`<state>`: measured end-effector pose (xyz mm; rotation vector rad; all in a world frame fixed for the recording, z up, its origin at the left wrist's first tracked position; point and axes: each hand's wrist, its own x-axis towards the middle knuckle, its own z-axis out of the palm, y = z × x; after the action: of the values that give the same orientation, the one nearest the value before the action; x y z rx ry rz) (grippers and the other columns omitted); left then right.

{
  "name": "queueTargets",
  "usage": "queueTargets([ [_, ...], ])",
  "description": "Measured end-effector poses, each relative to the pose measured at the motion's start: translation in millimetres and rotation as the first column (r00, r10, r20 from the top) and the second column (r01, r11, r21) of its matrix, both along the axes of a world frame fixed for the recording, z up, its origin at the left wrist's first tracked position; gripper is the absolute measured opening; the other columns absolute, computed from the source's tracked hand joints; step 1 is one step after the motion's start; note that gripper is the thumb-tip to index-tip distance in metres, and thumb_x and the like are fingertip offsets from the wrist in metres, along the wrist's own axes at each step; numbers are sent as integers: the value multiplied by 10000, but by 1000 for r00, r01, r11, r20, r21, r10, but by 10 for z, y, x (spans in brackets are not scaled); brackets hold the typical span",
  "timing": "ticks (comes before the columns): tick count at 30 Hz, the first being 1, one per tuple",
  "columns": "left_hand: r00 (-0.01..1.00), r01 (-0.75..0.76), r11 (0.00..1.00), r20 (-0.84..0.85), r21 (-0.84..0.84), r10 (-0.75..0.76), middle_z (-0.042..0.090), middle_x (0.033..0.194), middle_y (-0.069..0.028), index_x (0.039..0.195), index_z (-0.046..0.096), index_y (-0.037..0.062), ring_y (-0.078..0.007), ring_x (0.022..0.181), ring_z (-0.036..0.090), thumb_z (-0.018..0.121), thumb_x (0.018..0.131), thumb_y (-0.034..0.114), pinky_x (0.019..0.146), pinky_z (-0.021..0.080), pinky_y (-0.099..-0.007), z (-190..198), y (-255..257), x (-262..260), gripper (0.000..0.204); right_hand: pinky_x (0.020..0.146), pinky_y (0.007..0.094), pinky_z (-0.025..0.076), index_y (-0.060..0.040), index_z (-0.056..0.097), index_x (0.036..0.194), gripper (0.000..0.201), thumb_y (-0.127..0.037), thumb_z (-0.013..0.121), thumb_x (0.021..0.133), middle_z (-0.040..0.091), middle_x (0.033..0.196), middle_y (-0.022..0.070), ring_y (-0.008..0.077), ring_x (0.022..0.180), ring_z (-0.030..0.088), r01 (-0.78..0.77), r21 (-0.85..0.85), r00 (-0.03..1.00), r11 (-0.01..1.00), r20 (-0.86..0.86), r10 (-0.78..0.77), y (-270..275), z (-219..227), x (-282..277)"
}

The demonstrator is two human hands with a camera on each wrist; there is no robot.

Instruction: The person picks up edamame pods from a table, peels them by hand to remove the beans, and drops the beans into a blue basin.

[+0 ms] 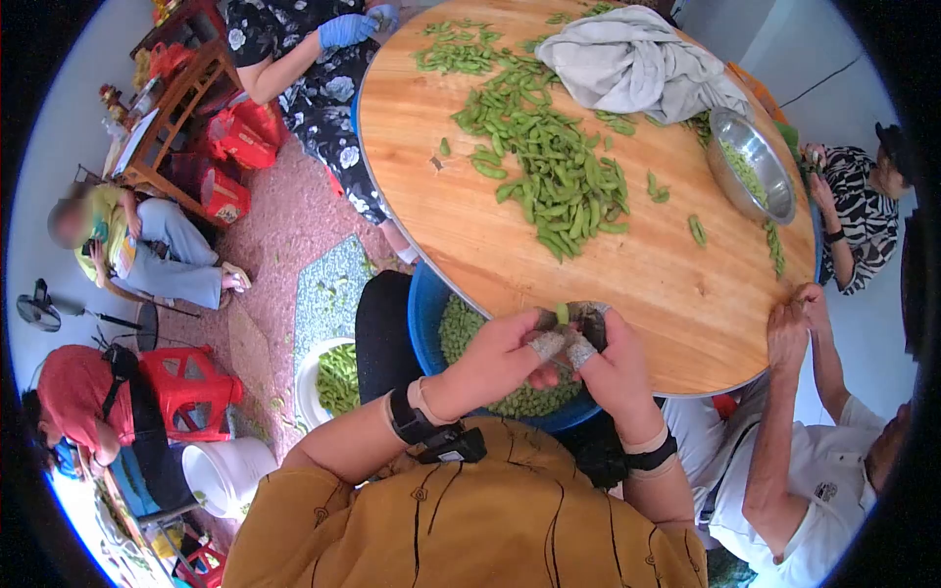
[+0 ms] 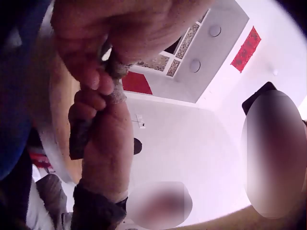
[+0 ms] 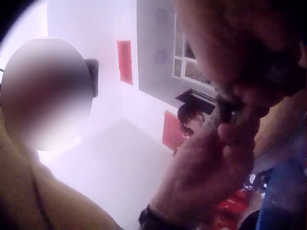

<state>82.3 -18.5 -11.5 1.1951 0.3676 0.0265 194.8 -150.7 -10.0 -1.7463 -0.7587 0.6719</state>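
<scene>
At the near edge of the round wooden table, my left hand and right hand meet and together pinch one green pod. Several fingertips are wrapped in grey tape. Both hands hover over a blue basin of shelled green beans tucked under the table's rim. In the left wrist view the left hand fills the top and the right hand sits below it, fingers touching. The right wrist view shows the right hand above the left hand; the pod is hidden there.
A pile of pods covers the table's middle, with a grey cloth and a metal bowl beyond. Other people sit around: blue gloves, a hand on the right edge. On the floor stand a white bowl of pods, a bucket and a red stool.
</scene>
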Motion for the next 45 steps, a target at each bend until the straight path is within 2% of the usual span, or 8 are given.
queueTargets([
  [21, 1000, 10, 933, -6, 359, -9, 517, 698, 32, 914, 606, 39, -60, 606, 454, 524, 880, 88, 530, 363, -211, -41, 51, -187, 100, 450, 201, 422, -50, 477, 1232, 414, 31, 395, 835, 593, 800, 18, 65, 514, 484, -154, -3, 930, 988, -338, 144, -124, 142, -152],
  [26, 956, -197, 488, 277, 851, -97, 564, 712, -76, 915, 582, 4, -147, 631, 530, 513, 844, 62, 570, 431, -310, -187, 64, -221, 115, 413, 192, 374, -44, 498, 1216, 303, -74, 455, 918, 559, 761, 9, 54, 493, 443, -168, 55, 817, 984, -552, 170, -155, 77, -86],
  [30, 974, 224, 905, 74, -361, -212, 569, 742, -9, 1044, 591, 19, -80, 567, 461, 538, 911, 145, 503, 338, -194, -145, 135, -284, 191, 410, 200, 378, -44, 534, 1156, 249, -101, 482, 920, 547, 735, 3, 59, 496, 451, -151, 143, 530, 978, -824, 202, -192, 255, -87],
  [34, 978, 201, 927, 4, -316, -210, 565, 724, -37, 1033, 583, 7, -87, 553, 451, 605, 868, 178, 499, 368, -230, -183, 129, -263, 238, 412, 205, 394, -42, 549, 1111, 221, -96, 484, 908, 548, 726, 4, 63, 502, 465, -168, 87, 606, 982, -776, 173, -164, 201, -91],
  [35, 984, 158, 940, 27, 302, -174, 565, 727, -62, 1017, 576, -2, -94, 569, 462, 642, 833, 190, 506, 390, -256, -195, 120, -263, 274, 415, 207, 403, -41, 555, 1079, 200, -81, 473, 900, 548, 722, 3, 64, 507, 474, -186, 34, 696, 982, -700, 156, -149, 165, -95],
  [40, 974, -108, 27, 111, 994, -196, 592, 759, -192, 909, 560, -9, -305, 551, 527, 617, 729, 90, 518, 448, -327, -81, 49, -298, 213, 424, 212, 425, -41, 565, 976, 157, -39, 440, 881, 550, 716, -1, 68, 515, 493, -167, -29, 811, 986, -573, 120, -98, 51, -179],
  [43, 968, -137, 25, 139, 990, -210, 604, 757, -148, 900, 553, -17, -233, 511, 518, 625, 796, 149, 503, 447, -312, -106, 69, -316, 208, 423, 209, 422, -43, 559, 947, 135, -37, 439, 885, 553, 713, 1, 67, 509, 491, -206, -17, 823, 978, -544, 164, -109, -34, -174],
  [45, 985, 147, 914, -138, 377, -102, 585, 756, -63, 934, 544, -18, -111, 531, 494, 573, 897, 193, 483, 419, -284, -73, 78, -353, 217, 421, 207, 420, -46, 558, 958, 131, -46, 451, 883, 560, 712, 4, 67, 507, 494, -213, 41, 793, 976, -576, 197, -138, -47, -201],
])
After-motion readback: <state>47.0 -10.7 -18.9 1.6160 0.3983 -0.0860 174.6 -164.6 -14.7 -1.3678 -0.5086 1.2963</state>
